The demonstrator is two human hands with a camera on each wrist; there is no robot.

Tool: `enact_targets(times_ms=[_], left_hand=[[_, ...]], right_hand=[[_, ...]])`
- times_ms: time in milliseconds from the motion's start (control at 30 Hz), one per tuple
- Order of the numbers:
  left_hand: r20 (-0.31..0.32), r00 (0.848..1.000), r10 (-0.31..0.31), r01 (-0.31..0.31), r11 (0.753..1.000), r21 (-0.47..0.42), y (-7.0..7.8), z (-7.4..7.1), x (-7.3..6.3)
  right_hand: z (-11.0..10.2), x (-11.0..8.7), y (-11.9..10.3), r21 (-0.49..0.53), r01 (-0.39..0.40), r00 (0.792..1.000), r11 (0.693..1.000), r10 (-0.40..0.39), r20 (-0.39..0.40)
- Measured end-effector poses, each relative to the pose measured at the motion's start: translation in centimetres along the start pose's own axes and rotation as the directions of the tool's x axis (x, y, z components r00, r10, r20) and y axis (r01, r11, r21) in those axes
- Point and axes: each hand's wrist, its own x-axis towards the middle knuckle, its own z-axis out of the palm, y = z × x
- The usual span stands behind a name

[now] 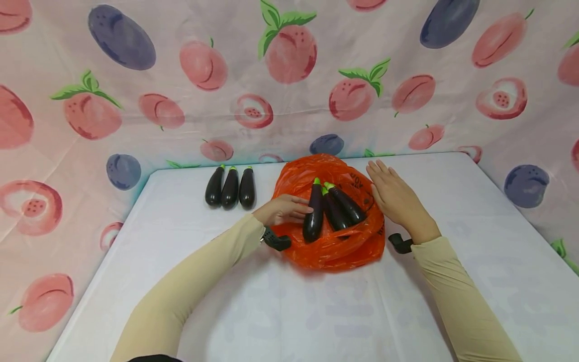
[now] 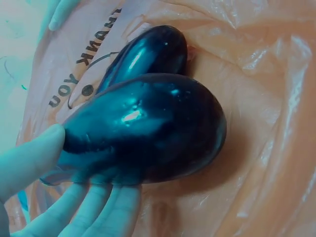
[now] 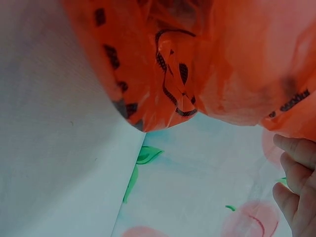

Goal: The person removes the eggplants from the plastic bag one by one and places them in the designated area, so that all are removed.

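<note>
In the head view, three dark eggplants with green stems lie in a crumpled orange plastic bag (image 1: 325,259). My left hand (image 1: 282,207) reaches over the bag's left side to the leftmost eggplant (image 1: 313,218). Up close in the left wrist view, thumb and fingers pinch this eggplant (image 2: 153,123) from two sides. Behind it shows another eggplant (image 2: 168,47). My right hand (image 1: 400,198) is beside the bag's right edge, its fingers straight and close together. Some of its fingers (image 3: 294,153) appear near the bag (image 3: 232,74) in the right wrist view.
Three more eggplants (image 1: 229,188) stand side by side on the white table (image 1: 316,317), left of the bag. A fruit-patterned cloth (image 1: 190,125) hangs behind the table's back edge. Each wrist carries a black camera mount, one (image 1: 277,240) left and one (image 1: 400,244) right.
</note>
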Motion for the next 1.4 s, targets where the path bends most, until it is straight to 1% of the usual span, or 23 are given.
enact_targets(times_ms=[300,500,633,733,833,1000,1167,1300,1400], left_hand=[[0.003,0.998,0.055,-0.055,0.997,-0.047,0.4,-1.0,-1.1],[0.014,0.995,0.095,-0.094,0.994,-0.063,1.3,-1.8,-2.3],[0.019,0.994,0.109,-0.107,0.991,-0.081,2.0,-2.3,-3.0],[0.013,0.993,0.115,-0.114,0.991,-0.075,2.4,-2.8,-3.5],[0.015,0.991,0.134,-0.133,0.990,-0.052,2.7,-3.4,-4.1],[0.019,0.988,0.156,-0.156,0.988,-0.016,3.1,-4.5,-5.4],[0.010,0.987,0.161,-0.161,0.987,0.001,3.4,-5.8,-6.8],[-0.022,0.988,0.156,-0.156,0.988,0.015,3.7,-7.1,-7.9],[-0.041,0.985,0.168,-0.167,0.986,0.022,3.8,-8.1,-8.6]], right_hand=[[0.0,0.1,0.0,0.006,0.001,1.000,1.000,-0.001,0.000],[0.1,0.0,0.0,0.007,0.004,1.000,1.000,-0.004,-0.002],[0.1,0.0,0.0,0.007,0.004,1.000,1.000,-0.004,0.000],[0.1,0.0,0.0,0.010,0.001,1.000,1.000,-0.001,0.003],[0.0,0.0,0.0,0.011,-0.001,1.000,1.000,0.001,0.004],[0.0,0.0,-0.1,0.012,-0.003,1.000,1.000,0.003,0.002],[0.0,-0.1,-0.2,0.014,-0.001,1.000,1.000,0.001,-0.001],[0.0,-0.1,-0.2,0.008,-0.001,1.000,1.000,0.001,-0.008],[-0.1,-0.1,-0.2,0.002,-0.003,1.000,1.000,0.003,-0.005]])
